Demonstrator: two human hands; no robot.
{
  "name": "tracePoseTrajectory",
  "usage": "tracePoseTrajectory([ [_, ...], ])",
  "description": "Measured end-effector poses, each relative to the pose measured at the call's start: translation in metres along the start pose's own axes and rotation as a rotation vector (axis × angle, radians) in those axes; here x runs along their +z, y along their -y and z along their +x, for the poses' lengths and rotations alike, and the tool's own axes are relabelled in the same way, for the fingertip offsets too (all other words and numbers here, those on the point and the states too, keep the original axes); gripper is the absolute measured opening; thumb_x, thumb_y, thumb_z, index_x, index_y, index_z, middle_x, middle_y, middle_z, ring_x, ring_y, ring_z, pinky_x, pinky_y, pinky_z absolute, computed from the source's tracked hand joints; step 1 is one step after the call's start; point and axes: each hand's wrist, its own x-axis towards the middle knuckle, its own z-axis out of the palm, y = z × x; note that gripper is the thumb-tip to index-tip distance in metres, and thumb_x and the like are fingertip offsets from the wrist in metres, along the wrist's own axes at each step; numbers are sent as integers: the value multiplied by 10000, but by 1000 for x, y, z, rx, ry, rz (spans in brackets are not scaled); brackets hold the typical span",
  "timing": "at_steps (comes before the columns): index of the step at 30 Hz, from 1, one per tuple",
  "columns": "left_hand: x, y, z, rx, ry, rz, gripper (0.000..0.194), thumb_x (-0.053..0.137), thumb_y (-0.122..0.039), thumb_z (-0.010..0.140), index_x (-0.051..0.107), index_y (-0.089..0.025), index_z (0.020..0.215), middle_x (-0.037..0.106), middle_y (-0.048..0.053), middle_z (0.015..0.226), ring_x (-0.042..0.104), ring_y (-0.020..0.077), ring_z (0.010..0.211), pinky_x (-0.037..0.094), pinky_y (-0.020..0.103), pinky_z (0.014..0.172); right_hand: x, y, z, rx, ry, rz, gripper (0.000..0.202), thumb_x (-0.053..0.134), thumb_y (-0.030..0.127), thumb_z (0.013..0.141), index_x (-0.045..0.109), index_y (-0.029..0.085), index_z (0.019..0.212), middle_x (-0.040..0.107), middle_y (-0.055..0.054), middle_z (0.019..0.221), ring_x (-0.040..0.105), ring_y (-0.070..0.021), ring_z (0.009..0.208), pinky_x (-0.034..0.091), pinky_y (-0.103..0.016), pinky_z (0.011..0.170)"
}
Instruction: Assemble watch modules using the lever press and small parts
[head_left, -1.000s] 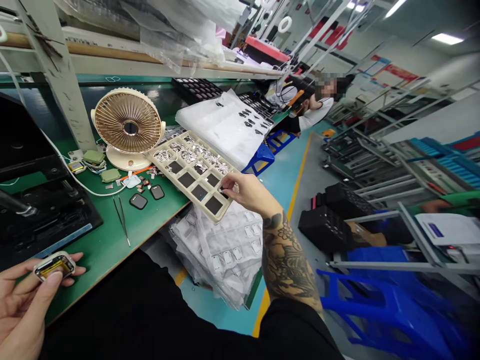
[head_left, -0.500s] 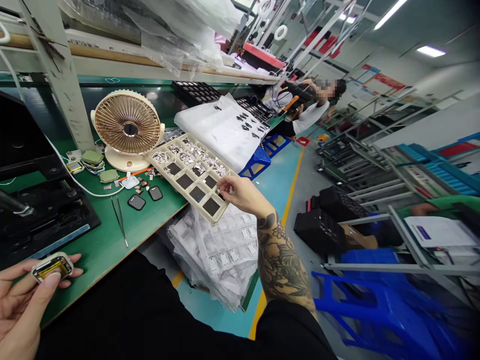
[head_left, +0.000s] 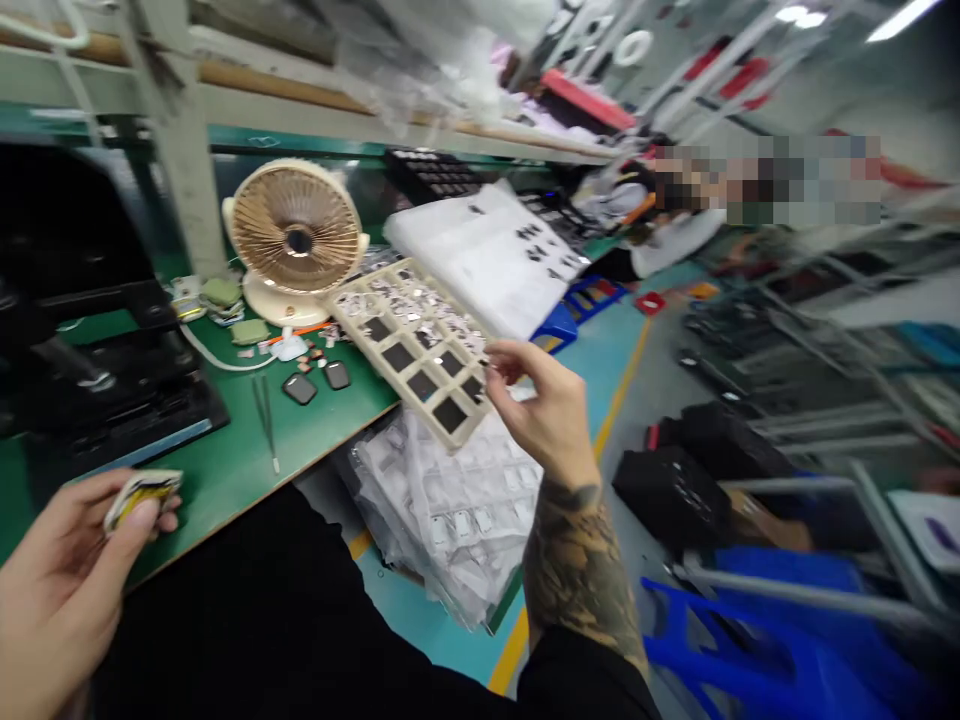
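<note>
At the lower left, my left hand point(head_left: 82, 560) grips a small pale-rimmed device point(head_left: 142, 497) with a yellow part inside, thumb pressed on it. My right hand point(head_left: 544, 400) is at the right edge of a beige compartment tray point(head_left: 382, 375), thumb and index finger curled near each other; what they pinch, if anything, is too small to name. Small white parts and dark square pads lie in the tray's compartments. Tweezers point(head_left: 265, 425) and two dark rounded pieces point(head_left: 299, 388) rest on the green table point(head_left: 225, 440).
A beige fan point(head_left: 298, 240) stands behind the tray, a black machine point(head_left: 97, 320) to the left. White sheets point(head_left: 480, 255) with small black parts lie beyond the tray. Bagged trays point(head_left: 465, 500) are below the table edge; blue stools point(head_left: 750, 640) stand right.
The view has shifted, so the table things appear further right. My left hand has tilted the device. My right hand stays by the tray's right edge, its fingers slightly further out.
</note>
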Motion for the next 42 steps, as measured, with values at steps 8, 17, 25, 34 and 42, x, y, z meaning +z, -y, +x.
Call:
tracePoseTrajectory([
  [8, 10, -8, 6, 127, 90, 92, 122, 769, -351, 1107, 842, -273, 1165, 800, 38, 1076, 704, 183, 898, 531, 300, 761, 127, 136, -8, -357, 44, 761, 454, 779, -50, 915, 834, 270, 1232, 816, -49, 1083, 784, -191, 947, 660, -327, 808],
  [17, 13, -16, 4, 142, 128, 11, 130, 703, -262, 1150, 778, -292, 1253, 762, 10, 1141, 724, 163, 1009, 548, 295, 918, 183, 190, -5, -332, 233, 1057, 348, 793, 14, 962, 827, 257, 1209, 822, -48, 1008, 768, -193, 861, 655, -360, 762],
  [25, 13, -21, 6, 164, 142, 39, 101, 700, -212, 1140, 766, -234, 1213, 732, 12, 1058, 679, 156, 937, 527, 284, 861, 188, 195, -5, -296, 287, 927, 241, 836, 111, 983, 876, 297, 1132, 735, -27, 923, 711, -182, 826, 621, -345, 702],
  [34, 10, -19, 6, 41, 177, -4, 186, 634, -307, 1167, 697, -212, 1020, 612, -25, 860, 541, 150, 764, 431, 310, 725, 183, 189, -9, -646, 343, 610, 538, 856, 227, 1018, 673, 274, 1522, 814, -119, 1264, 789, -304, 1165, 657, -496, 965],
  [42, 4, -16, 3, 48, 149, 62, 234, 703, -380, 1126, 751, -200, 983, 714, 5, 859, 638, 163, 768, 506, 311, 732, 183, 197, -14, -738, 229, 459, 362, 753, 256, 1089, 709, 222, 1447, 835, -115, 1246, 799, -282, 1185, 641, -464, 1014],
])
